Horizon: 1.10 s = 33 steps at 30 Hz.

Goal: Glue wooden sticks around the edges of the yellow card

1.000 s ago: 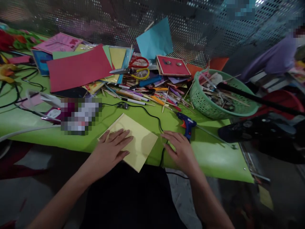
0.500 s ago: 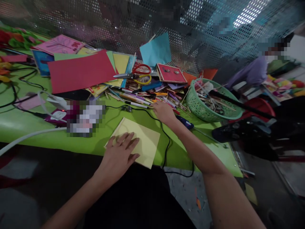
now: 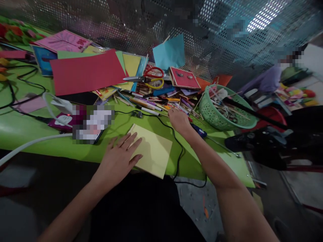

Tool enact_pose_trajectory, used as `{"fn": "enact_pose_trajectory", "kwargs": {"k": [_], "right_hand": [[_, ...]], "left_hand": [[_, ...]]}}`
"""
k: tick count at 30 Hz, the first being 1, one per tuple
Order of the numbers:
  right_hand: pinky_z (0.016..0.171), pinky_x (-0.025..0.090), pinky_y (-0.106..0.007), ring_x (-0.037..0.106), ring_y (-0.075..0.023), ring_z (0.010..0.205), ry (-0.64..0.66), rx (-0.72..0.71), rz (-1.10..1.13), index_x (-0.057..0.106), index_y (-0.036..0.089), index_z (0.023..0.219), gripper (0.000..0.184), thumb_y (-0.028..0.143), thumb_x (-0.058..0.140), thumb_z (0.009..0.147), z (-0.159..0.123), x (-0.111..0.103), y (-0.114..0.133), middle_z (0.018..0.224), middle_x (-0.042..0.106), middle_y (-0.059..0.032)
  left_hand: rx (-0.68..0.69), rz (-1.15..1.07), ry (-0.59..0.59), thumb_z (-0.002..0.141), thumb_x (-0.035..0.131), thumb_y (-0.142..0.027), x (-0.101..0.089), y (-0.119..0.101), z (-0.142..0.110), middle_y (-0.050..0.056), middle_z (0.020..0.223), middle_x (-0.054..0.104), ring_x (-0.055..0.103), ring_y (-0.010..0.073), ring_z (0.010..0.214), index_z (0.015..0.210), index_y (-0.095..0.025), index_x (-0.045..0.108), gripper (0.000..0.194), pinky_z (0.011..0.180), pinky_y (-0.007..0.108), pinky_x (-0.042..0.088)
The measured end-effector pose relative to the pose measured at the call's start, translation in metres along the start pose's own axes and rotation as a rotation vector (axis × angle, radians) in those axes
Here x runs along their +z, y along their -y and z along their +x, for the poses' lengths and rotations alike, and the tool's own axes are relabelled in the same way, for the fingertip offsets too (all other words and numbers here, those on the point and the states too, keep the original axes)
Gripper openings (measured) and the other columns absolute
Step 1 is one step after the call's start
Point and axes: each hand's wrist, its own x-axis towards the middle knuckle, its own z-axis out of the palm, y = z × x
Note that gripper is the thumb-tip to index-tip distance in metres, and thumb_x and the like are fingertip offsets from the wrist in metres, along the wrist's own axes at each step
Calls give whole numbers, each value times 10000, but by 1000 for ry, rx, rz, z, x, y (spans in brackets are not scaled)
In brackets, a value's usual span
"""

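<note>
A pale yellow sheet or pad [image 3: 155, 153] lies flat near the front edge of the green table. My left hand [image 3: 118, 158] rests palm down across its left edge, fingers outstretched and apart. Farther up, my right hand [image 3: 179, 121] reaches into a loose heap of pens [image 3: 147, 104] and thin sticks. Its fingers are bent down and drawn together; what they hold, if anything, is hidden. Behind the heap lie scissors [image 3: 148, 79] with red and yellow handles. A dark blue tool [image 3: 198, 130] lies just right of my right wrist.
A green basket [image 3: 214, 116] full of sticks and scraps stands at the right. Red card [image 3: 87, 72] and other coloured papers cover the back left. A phone [image 3: 93, 124] lies beside a purple power strip [image 3: 60, 122]. A black cable [image 3: 179, 158] runs past the yellow sheet. Perforated metal rises behind.
My left hand has shifted a little left over the yellow sheet, baring more of it. My right hand stays at the pens, its fingers more bent. The view has turned slightly.
</note>
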Motion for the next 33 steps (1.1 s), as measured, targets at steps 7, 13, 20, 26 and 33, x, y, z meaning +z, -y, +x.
{"fn": "enact_pose_trajectory", "kwargs": {"k": [7,13,20,26,33], "right_hand": [[928,530,-375,710,-284,1099,-32,1,93,689,142,1247,336,132,420,1046,-45,0,-31,1239,736,-167],[916,537,-389,704,-277,1035,-256,-48,397,727,164,1144,262,183,492,1030,-98,7,-44,1113,733,-144],[824,549,-375,709,-263,947,-220,-240,564,750,166,1151,258,206,511,1063,-125,15,-12,1004,730,-122],[812,548,-376,704,-266,939,-179,-244,490,763,152,1210,298,163,511,1051,-124,16,0,1006,727,-130],[775,518,-351,692,-249,906,-200,-248,427,775,169,1209,301,148,524,1042,-124,18,6,974,728,-117]], "left_hand": [[-43,-30,-94,1069,406,-459,2,30,4,123,1579,581,558,353,1435,1501,-204,598,536,1172,597,389],[-71,-87,-114,1065,384,-463,3,40,9,121,1512,646,573,333,1424,1486,-198,613,548,1170,538,411],[-46,-95,-102,1074,422,-408,1,40,17,92,1533,633,602,304,1382,1499,-205,589,500,1163,499,429],[-30,-104,-111,1072,450,-394,1,41,20,97,1522,641,611,309,1365,1499,-207,588,486,1147,510,444],[-17,-104,-116,1068,478,-383,3,42,22,100,1516,645,607,320,1360,1489,-185,594,479,1145,529,446]]}}
